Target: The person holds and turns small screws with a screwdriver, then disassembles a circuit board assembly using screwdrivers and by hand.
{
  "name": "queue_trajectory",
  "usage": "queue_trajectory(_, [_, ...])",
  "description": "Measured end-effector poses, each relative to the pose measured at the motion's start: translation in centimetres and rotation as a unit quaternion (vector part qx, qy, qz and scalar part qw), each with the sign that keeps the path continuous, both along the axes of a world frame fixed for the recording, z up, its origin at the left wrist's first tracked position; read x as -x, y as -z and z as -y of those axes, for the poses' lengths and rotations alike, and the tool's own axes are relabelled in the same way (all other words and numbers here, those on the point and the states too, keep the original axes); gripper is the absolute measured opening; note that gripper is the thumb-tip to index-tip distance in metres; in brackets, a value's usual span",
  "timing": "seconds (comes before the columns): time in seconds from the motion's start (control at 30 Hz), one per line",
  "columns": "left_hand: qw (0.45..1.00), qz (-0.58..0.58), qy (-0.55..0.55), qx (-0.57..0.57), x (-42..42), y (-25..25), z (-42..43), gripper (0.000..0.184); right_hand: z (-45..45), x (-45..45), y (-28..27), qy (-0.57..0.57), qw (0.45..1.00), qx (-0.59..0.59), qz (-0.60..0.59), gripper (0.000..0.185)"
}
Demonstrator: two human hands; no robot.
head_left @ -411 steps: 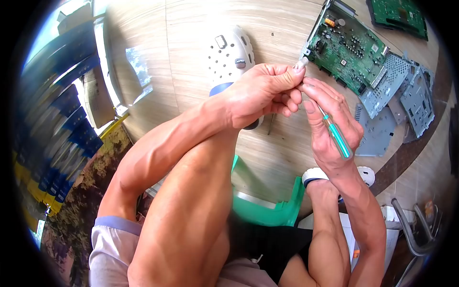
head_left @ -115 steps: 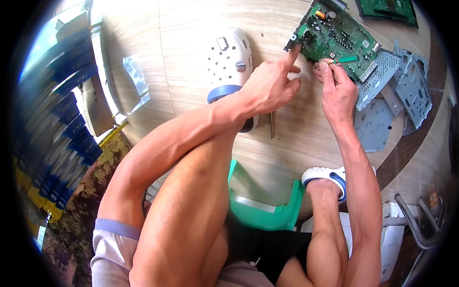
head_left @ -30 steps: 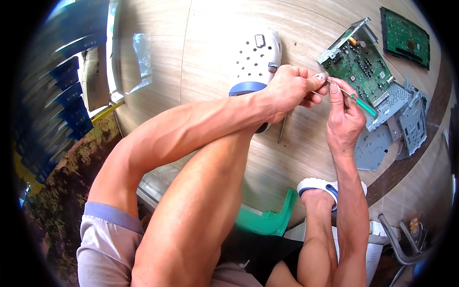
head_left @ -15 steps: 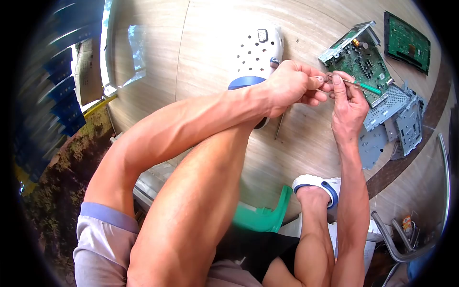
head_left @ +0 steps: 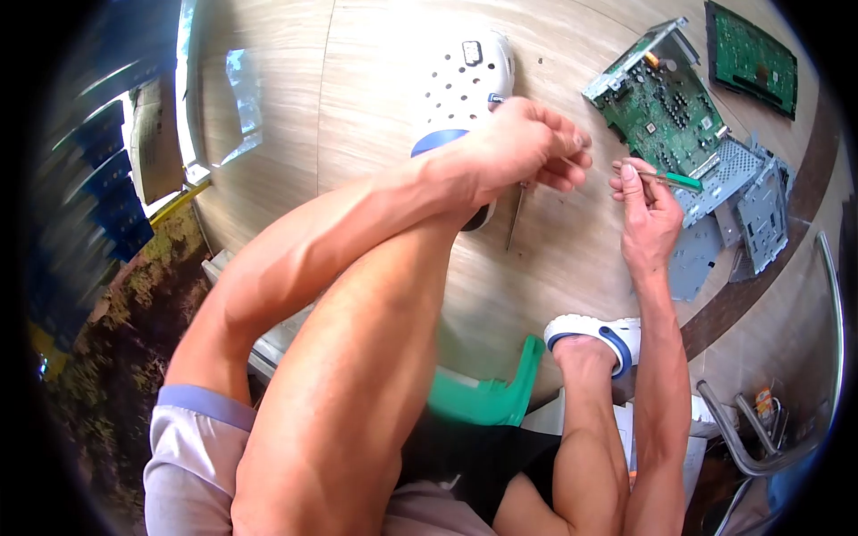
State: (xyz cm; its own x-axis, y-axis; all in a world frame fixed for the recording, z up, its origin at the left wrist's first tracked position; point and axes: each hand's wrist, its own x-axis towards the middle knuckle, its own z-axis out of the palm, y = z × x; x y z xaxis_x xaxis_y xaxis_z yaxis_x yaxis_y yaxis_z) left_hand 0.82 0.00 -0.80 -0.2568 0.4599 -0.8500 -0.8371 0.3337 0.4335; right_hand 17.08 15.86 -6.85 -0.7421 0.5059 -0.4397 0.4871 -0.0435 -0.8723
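My right hand (head_left: 650, 210) is closed around a slim tool with a green handle (head_left: 681, 182) and a thin metal shaft, which looks like a screwdriver. Its shaft points left, out between my thumb and fingers. My left hand (head_left: 536, 147) hovers to the left of it, apart from it, above the white clog on my foot. The thumb and forefinger are pressed together and the other fingers curl loosely; whatever they pinch is too small to make out. Below that hand a thin metal rod (head_left: 516, 219) shows, its upper end hidden.
To the right lies a green circuit board (head_left: 666, 121) in a metal frame, with perforated metal plates (head_left: 760, 205) below it. Another green board (head_left: 752, 58) is at the far right. A white clog (head_left: 465, 85), green plastic piece (head_left: 483, 397) and bent metal tubing (head_left: 760, 460) are also around me.
My hands, which met at the tool's shaft, have come apart. The left has drawn away to the left. The right still holds the green-handled tool. The whole view has shifted slightly.
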Motion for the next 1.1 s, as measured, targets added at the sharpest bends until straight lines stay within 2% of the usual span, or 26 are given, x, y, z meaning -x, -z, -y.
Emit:
queue_trajectory(0.03, [1.000,-0.007,-0.013,-0.001,0.1,-0.2,0.2,0.023,0.5,-0.5,-0.1,0.019,1.000,0.015,-0.004,0.023])
queue_trajectory(0.17, [0.990,-0.054,-0.128,-0.039,1.1,0.4,1.2,0.029,1.0,-3.0,0.3,-0.034,0.998,-0.029,0.036,0.021])
queue_trajectory(0.27, [0.983,-0.109,-0.147,-0.022,1.0,0.3,1.0,0.028,0.8,-5.0,0.2,-0.137,0.981,-0.101,0.096,0.021])
queue_trajectory(0.3, [0.979,-0.153,-0.136,-0.010,1.1,0.0,0.9,0.028,1.1,-5.5,0.1,-0.138,0.981,-0.093,0.101,0.020])
queue_trajectory(0.4, [0.971,-0.194,-0.139,0.000,1.3,0.6,1.0,0.027,1.2,-7.3,0.5,-0.247,0.946,-0.148,0.148,0.019])
queue_trajectory(0.43, [0.969,-0.204,-0.136,0.002,1.3,0.7,0.9,0.028,1.6,-7.6,0.5,-0.238,0.951,-0.143,0.135,0.019])
queue_trajectory(0.63, [0.954,-0.262,-0.142,0.032,1.3,0.8,0.7,0.029,2.0,-7.7,0.4,-0.275,0.918,-0.161,0.237,0.025])
queue_trajectory(0.83, [0.912,-0.346,-0.210,0.067,2.5,1.3,2.0,0.030,1.5,-6.3,-0.1,-0.290,0.906,-0.152,0.267,0.029])
queue_trajectory(0.93, [0.923,-0.318,-0.198,0.087,1.8,1.5,2.2,0.031,1.5,-6.0,-0.8,-0.331,0.883,-0.192,0.271,0.027])
queue_trajectory(1.03, [0.924,-0.319,-0.195,0.082,2.3,2.0,2.0,0.030,1.9,-5.7,-1.7,-0.352,0.850,-0.305,0.249,0.024])
queue_trajectory(1.1, [0.925,-0.324,-0.179,0.086,2.2,2.1,2.1,0.030,2.2,-5.5,-1.7,-0.322,0.874,-0.325,0.166,0.019])
